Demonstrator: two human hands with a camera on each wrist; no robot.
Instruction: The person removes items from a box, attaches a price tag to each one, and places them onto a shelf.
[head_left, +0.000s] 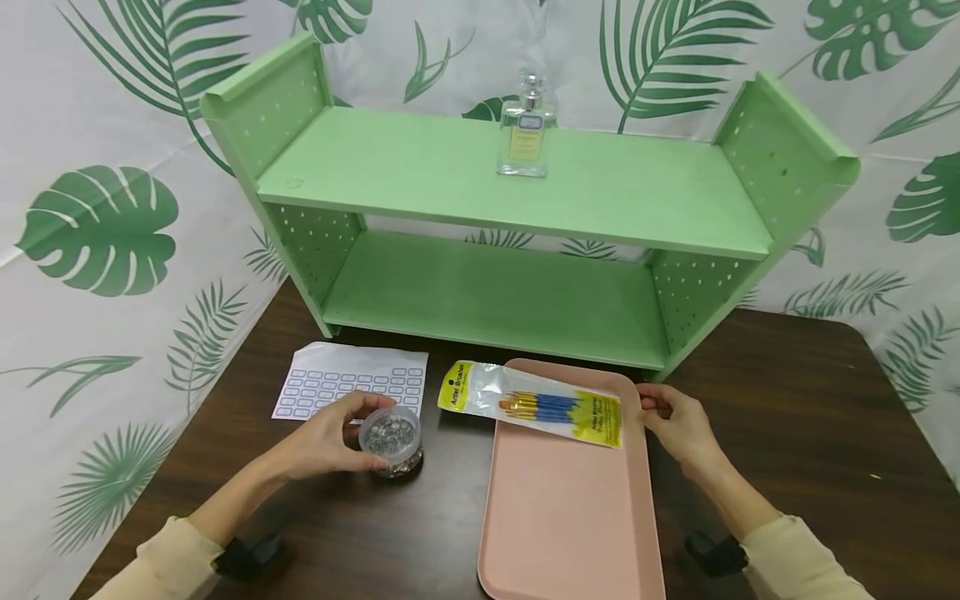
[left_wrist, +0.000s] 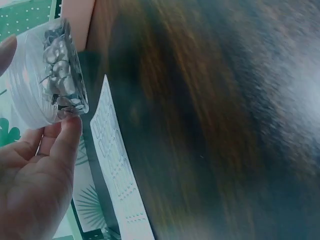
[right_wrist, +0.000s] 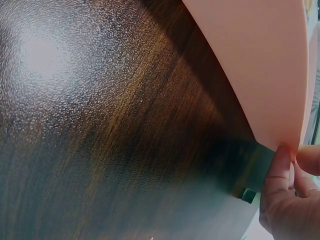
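Observation:
My left hand [head_left: 333, 437] grips a round clear tub [head_left: 392, 442] by its sides, thumb and fingers curled round it. Silvery thumbtack-like pieces [left_wrist: 62, 70] show through its wall in the left wrist view. Over on the right, my right hand [head_left: 681, 423] pinches the right rim of a pink tray [head_left: 570, 517] near its far corner. In the right wrist view the tray's side [right_wrist: 270, 75] rises at a slant over the table, thumb and fingers at its edge. A packet of artist brushes [head_left: 540, 404] lies across the tray's far end, its left part sticking out past the rim.
A green two-level shelf [head_left: 480, 287] stands behind the tray, with a glass perfume bottle [head_left: 525, 133] on its upper board. Beyond the tub, a white sheet of blue-framed labels [head_left: 352, 375] lies on the dark wooden table [head_left: 795, 433]. A leaf-patterned cloth [head_left: 97, 225] hangs behind.

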